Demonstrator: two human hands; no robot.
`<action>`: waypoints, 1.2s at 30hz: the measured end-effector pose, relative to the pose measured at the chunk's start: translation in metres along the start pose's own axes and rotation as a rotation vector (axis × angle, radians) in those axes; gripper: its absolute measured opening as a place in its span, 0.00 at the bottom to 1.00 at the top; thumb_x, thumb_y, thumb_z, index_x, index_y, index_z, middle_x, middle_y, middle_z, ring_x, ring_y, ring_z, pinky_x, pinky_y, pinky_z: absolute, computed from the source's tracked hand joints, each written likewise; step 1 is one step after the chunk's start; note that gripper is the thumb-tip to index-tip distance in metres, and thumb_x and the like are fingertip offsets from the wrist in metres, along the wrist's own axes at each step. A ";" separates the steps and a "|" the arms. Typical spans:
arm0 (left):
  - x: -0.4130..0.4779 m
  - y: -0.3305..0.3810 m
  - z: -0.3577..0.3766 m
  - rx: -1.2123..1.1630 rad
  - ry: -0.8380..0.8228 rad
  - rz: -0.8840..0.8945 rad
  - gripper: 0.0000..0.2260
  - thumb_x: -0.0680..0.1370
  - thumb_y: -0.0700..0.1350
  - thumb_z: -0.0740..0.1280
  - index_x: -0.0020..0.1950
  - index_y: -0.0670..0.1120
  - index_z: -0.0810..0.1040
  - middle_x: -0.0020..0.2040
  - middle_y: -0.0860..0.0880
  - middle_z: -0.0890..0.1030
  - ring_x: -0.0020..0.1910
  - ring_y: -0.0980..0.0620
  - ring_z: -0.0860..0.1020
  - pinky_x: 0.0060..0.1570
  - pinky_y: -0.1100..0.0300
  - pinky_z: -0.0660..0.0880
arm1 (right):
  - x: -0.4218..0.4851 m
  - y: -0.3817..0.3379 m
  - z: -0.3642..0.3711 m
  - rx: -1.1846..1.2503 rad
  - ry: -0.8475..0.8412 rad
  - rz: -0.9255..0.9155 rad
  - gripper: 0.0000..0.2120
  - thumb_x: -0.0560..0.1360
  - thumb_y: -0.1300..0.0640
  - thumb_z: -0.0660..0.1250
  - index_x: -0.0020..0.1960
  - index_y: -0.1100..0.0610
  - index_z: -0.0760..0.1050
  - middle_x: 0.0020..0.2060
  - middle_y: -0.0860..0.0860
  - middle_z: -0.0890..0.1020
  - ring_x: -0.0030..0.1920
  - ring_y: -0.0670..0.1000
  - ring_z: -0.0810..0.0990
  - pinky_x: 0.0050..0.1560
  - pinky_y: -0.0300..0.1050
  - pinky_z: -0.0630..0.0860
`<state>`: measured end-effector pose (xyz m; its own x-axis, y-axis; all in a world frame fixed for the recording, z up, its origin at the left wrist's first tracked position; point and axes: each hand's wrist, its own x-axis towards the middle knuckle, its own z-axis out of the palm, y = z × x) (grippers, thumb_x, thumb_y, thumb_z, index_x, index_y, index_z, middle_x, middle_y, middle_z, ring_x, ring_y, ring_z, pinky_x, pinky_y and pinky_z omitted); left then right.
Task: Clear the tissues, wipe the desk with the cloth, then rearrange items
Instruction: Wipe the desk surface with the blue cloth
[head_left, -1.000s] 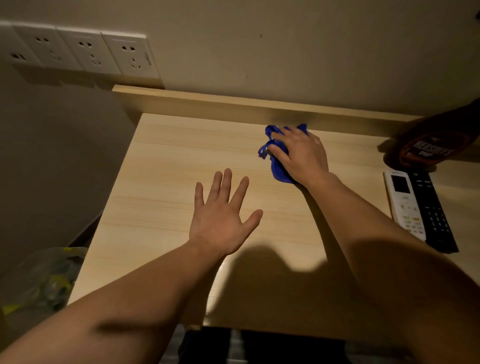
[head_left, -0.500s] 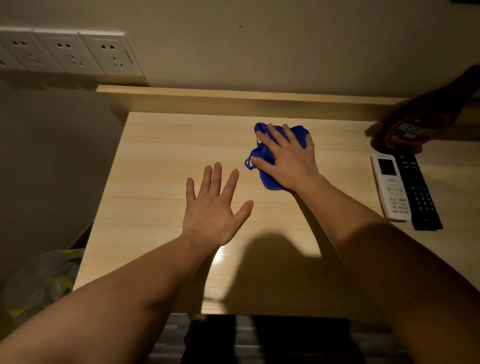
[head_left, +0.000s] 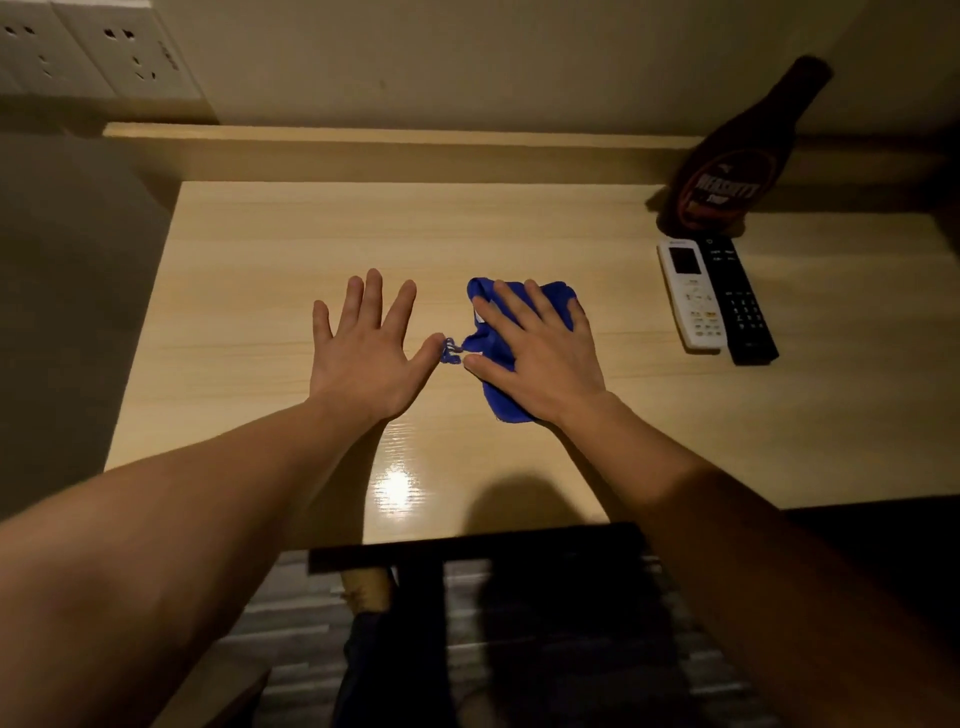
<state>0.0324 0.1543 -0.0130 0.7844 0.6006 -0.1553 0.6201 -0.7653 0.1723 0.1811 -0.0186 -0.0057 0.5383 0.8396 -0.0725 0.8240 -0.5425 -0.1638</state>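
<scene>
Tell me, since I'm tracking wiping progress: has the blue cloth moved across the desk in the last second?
Yes. The blue cloth has been pulled from beside the back ledge toward the desk's near edge, under the right hand.

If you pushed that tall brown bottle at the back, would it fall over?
Probably, yes. The brown bottle stands upright, with a long thin neck above a wider body, so a push up high would likely tip it. It may then roll, since its body looks round. It stands just behind the white remote and black remote, so it could land on them.
</scene>
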 end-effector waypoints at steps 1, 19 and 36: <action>0.000 0.000 0.001 0.000 0.003 -0.001 0.37 0.80 0.74 0.40 0.86 0.59 0.44 0.87 0.47 0.42 0.85 0.47 0.39 0.81 0.35 0.39 | -0.010 -0.001 0.001 0.004 -0.005 0.002 0.38 0.77 0.24 0.46 0.82 0.39 0.52 0.83 0.44 0.53 0.83 0.52 0.48 0.79 0.67 0.48; 0.007 -0.002 -0.001 0.015 -0.036 -0.012 0.39 0.79 0.75 0.42 0.86 0.58 0.45 0.87 0.45 0.43 0.85 0.43 0.40 0.80 0.33 0.40 | -0.148 -0.027 0.015 0.174 -0.041 -0.035 0.28 0.83 0.34 0.53 0.80 0.41 0.62 0.81 0.41 0.59 0.82 0.46 0.52 0.78 0.53 0.55; 0.011 0.092 0.015 -0.032 -0.017 0.072 0.38 0.80 0.74 0.38 0.86 0.58 0.41 0.87 0.47 0.40 0.85 0.43 0.36 0.80 0.33 0.37 | -0.097 0.037 -0.062 0.618 0.208 0.164 0.19 0.82 0.41 0.62 0.67 0.48 0.81 0.66 0.44 0.81 0.70 0.39 0.73 0.73 0.40 0.64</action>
<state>0.0978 0.0864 -0.0137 0.8266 0.5401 -0.1583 0.5627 -0.7984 0.2144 0.1702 -0.1215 0.0565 0.7216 0.6914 0.0361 0.5090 -0.4945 -0.7045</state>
